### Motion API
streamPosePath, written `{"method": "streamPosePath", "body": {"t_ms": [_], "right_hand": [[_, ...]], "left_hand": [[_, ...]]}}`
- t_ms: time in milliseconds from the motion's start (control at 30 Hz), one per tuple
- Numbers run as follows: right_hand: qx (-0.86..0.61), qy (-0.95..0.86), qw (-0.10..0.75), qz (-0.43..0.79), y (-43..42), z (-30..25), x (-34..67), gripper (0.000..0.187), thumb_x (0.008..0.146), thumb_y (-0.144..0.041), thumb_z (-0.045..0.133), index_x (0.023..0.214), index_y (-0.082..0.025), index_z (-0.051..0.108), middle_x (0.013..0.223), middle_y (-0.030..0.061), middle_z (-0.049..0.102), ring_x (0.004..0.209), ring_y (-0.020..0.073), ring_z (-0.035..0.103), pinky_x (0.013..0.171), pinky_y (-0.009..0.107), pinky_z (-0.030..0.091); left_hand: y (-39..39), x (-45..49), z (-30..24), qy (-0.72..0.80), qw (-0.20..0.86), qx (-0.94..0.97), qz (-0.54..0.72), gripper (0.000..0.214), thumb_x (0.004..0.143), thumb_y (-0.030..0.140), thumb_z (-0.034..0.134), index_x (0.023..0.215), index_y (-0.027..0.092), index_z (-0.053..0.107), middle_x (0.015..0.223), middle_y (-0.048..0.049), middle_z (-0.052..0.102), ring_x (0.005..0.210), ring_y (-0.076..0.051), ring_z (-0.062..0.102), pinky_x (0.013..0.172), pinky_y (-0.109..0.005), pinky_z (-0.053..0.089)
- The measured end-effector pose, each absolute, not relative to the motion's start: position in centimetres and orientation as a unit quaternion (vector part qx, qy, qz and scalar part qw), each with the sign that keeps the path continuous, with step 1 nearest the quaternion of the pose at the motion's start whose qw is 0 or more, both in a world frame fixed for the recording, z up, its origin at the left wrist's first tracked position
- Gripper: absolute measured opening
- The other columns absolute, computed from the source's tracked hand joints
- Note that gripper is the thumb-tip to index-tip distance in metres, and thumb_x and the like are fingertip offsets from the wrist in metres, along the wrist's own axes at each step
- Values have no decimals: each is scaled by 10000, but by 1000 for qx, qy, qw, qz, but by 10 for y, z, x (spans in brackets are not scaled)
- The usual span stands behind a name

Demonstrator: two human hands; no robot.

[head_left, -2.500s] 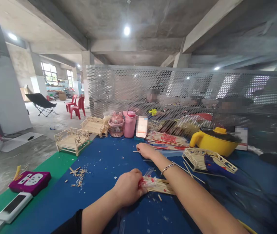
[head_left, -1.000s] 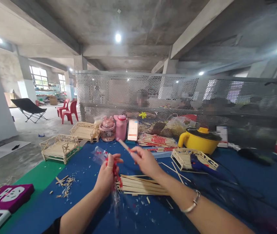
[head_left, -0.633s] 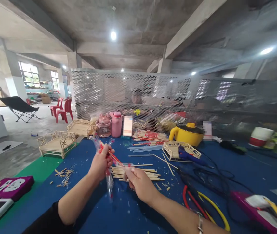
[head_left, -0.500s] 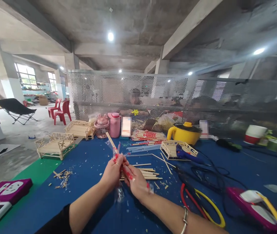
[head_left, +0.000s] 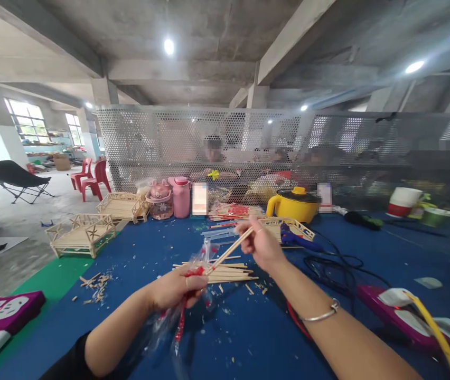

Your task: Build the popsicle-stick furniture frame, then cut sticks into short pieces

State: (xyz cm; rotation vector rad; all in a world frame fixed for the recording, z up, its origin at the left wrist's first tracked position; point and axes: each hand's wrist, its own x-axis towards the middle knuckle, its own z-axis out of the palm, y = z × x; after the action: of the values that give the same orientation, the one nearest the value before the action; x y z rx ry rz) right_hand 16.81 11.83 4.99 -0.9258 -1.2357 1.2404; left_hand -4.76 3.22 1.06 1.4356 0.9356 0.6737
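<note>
My left hand (head_left: 175,291) is closed on a clear plastic wrapper with red print (head_left: 179,316), which hangs down toward the blue table cover (head_left: 249,338). My right hand (head_left: 260,244) pinches the far end of a pair of wooden chopsticks (head_left: 231,249); their other end still sits in the wrapper's mouth by my left fingers. Under both hands lies a row of loose wooden sticks (head_left: 225,272).
Stick-built model beds (head_left: 80,235) stand at the left, another (head_left: 288,228) with a blue glue gun (head_left: 298,238) behind my right hand. A yellow pot (head_left: 294,205), pink bottles (head_left: 180,196), cables (head_left: 339,269), power strips (head_left: 5,312) and a mesh screen (head_left: 288,142) with people behind it surround the work spot.
My right hand fetched a wrapped pair of chopsticks from the far pile and brought it to my left hand. It is now drawing the sticks up and right out of the wrapper.
</note>
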Motion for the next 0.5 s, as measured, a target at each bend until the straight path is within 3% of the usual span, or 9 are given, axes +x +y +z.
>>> {"method": "streamPosePath", "body": {"t_ms": [67, 167, 300, 400, 500], "right_hand": [[-403, -508, 572, 502, 133, 55, 188, 462, 771, -624, 397, 662, -194, 523, 389, -74, 379, 314, 48, 289, 331, 173, 271], [-432, -528, 544, 488, 144, 48, 203, 346, 750, -534, 509, 686, -194, 512, 474, -42, 525, 357, 51, 407, 366, 165, 335], [-465, -594, 443, 484, 146, 19, 196, 266, 596, -393, 707, 650, -170, 573, 582, 26, 633, 473, 126, 547, 429, 230, 415], [-478, -624, 436, 439, 144, 14, 189, 288, 489, -307, 777, 675, -172, 603, 747, 50, 662, 721, 193, 604, 624, 296, 473], [-470, -627, 483, 390, 130, 27, 175, 390, 603, -415, 696, 910, -204, 584, 1051, 66, 601, 1032, 218, 521, 831, 326, 434]], "left_hand": [[40, -67, 16, 420, 564, 634, 321, 351, 742, 394, 540, 511, 150, 438, 435, 44, 425, 416, -58, 358, 442, -197, 280], [55, -97, 19, 465, 507, 515, 512, 332, 727, 465, 550, 617, 160, 479, 421, 85, 350, 359, -44, 270, 363, -180, 212], [70, -115, 11, 442, 506, 414, 614, 392, 641, 457, 665, 862, 149, 564, 552, 54, 480, 510, -84, 488, 431, -169, 376], [72, -107, 6, 422, 536, 371, 630, 403, 625, 406, 702, 908, 161, 553, 560, 66, 463, 466, -64, 449, 403, -159, 366], [68, -88, 12, 364, 566, 311, 671, 323, 658, 402, 688, 801, 180, 502, 488, 103, 310, 375, -30, 276, 341, -125, 232]]}}
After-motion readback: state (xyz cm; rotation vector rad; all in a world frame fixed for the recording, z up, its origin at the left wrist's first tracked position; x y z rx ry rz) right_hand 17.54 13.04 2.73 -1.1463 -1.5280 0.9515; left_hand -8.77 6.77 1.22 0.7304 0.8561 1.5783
